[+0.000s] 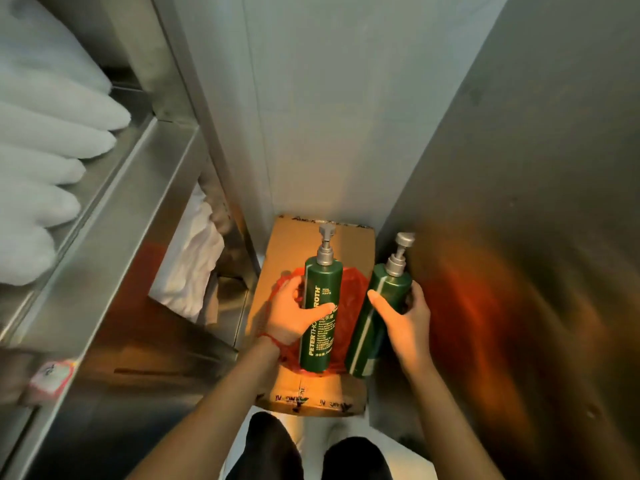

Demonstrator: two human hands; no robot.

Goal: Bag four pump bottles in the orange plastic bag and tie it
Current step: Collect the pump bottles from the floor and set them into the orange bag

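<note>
My left hand (292, 311) grips a green pump bottle (320, 306) with white lettering and a silver pump, held upright over the orange plastic bag (349, 310). That bag lies crumpled on a closed cardboard box (287, 244) on the floor. My right hand (405, 320) grips a second green pump bottle (379, 317), tilted a little, just right of the bag and beside the steel wall. Only these two bottles are in view. The bag's opening is hidden behind the bottles and my hands.
A stainless steel shelf unit (114, 209) with stacked white towels (41, 161) stands on the left. More white cloth (194, 265) fills a lower shelf. A steel wall (536, 237) closes the right side, a pale wall the back. My feet (311, 452) are below the box.
</note>
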